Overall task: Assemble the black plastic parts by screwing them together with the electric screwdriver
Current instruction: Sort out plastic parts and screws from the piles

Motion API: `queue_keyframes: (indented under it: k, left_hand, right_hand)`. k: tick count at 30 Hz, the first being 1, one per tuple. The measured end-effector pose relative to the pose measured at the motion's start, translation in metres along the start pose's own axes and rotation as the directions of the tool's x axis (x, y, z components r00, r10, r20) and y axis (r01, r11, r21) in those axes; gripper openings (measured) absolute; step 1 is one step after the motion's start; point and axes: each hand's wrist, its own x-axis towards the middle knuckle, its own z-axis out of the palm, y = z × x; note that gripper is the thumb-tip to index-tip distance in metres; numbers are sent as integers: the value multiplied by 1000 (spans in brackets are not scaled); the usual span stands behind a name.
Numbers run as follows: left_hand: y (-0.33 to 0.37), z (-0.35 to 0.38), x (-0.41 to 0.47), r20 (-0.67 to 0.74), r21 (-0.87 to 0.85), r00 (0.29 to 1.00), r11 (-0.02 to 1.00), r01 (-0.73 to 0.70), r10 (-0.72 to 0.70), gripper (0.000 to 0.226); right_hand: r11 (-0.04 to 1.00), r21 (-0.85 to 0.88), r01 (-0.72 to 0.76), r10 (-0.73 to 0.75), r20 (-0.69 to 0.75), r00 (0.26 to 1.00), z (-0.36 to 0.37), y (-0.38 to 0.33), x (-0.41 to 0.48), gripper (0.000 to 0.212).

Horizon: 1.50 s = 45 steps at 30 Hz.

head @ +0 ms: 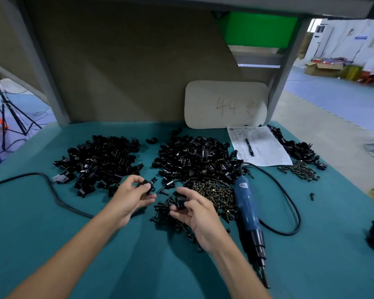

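A teal cloth (41, 223) is covering the bench in front of me, and a beige panel is rising behind it, with a white board (225, 104) marked "44" leaning against it.

My left hand (131, 196) is curling its fingers and thumb round a small black plastic part (146, 186), pinching it just above the cloth. My right hand (195, 212) is gripping a second black part (180, 201) between thumb and fingertips. The two parts are sitting near each other but apart, with a gap between my fingertips.

Beyond my left fingers a large heap of black parts (99, 158) is lying, and beyond my right fingers a second heap (194, 156) is spreading. Just past and beneath my right fingers a pile of brass-coloured screws (214, 193) is lying, mixed with darker ones nearer my wrist.

The blue electric screwdriver (246, 208) is lying flat on the cloth just to the right of my right hand, neither hand touching it, its black tip pointing back toward me. A black cable (52, 190) is snaking across the cloth to the left of my left fingers and running under that wrist.

Well beyond the screwdriver, a printed sheet (266, 152) is lying with a pen (249, 146) resting on it.
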Motion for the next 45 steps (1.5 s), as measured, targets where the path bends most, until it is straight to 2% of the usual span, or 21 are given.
queue_keyframes:
  k: [3,5,9,12,13,14,15,16,18,20,23,25,27,29,32,34,36,38,40,45]
  left_hand:
    - [2,4,-13,25,-238,994,965,111,-108,16]
    - [4,6,-20,98,-264,988,954,143,-121,21]
    - [6,4,-32,177,-95,983,993,72,-55,49]
    - [4,5,-32,166,70,986,997,17,-29,46]
    - [4,5,-32,159,94,987,995,11,-26,46]
    - [2,4,-30,154,123,988,992,0,-19,42]
    - [2,4,-30,147,168,989,986,-17,-8,35]
    - [1,3,-29,141,224,990,974,-45,13,25]
    - [-1,2,-29,149,293,988,952,-87,45,13]
    - [-3,1,-29,148,305,988,948,-97,53,16]
    - [-8,-2,-27,104,228,993,971,-72,49,21]
    - [-15,-6,-26,73,198,995,977,-83,70,23]
    - [-25,-10,-27,51,262,993,958,-114,104,17]
    - [-37,-12,-29,49,344,989,927,-149,141,11]
    - [-52,-10,-34,117,504,963,822,-267,241,13]
    - [-59,-4,-40,199,558,935,751,-353,292,23]
    - [-66,4,-49,264,571,905,702,-426,335,40]
    - [-73,11,-55,290,584,887,668,-461,359,54]
    - [-80,15,-60,305,598,876,641,-482,373,62]
    - [-86,13,-66,346,582,838,604,-544,422,48]
  right_hand:
    - [989,146,-23,24,-3,1000,-3,0,-10,52]
    - [987,162,6,-7,4,1000,-8,-2,-14,45]
    - [994,72,87,-85,-39,996,-15,-1,-15,23]
    - [990,-72,117,-125,-113,986,-18,2,-12,11]
    - [980,-148,130,-149,-129,980,-19,3,-11,10]
    - [942,-300,154,-202,-136,970,-20,4,-10,11]
    - [839,-513,178,-275,-119,954,-22,5,-10,12]
    - [679,-706,200,-337,-58,940,-23,7,-10,10]
    - [369,-885,282,-343,153,927,-21,12,-10,15]
    - [175,-916,361,-260,311,914,-16,18,-7,32]
    - [-113,-913,392,-172,406,897,-7,25,1,41]
    - [-180,-914,364,-157,392,906,-2,24,6,37]
    - [-135,-927,351,-163,370,915,-1,20,10,34]
    - [19,-944,330,-200,319,926,-1,11,9,32]
    - [357,-891,281,-313,169,935,-8,-3,2,27]
    - [645,-731,225,-271,57,961,-15,-8,-4,22]
    - [807,-562,183,-205,24,978,-20,-7,-10,18]
    - [910,-385,156,-151,41,988,-24,-4,-16,16]
    - [957,-264,120,-106,68,992,-26,-1,-20,23]
    - [960,-278,46,-20,96,995,-21,3,-18,16]
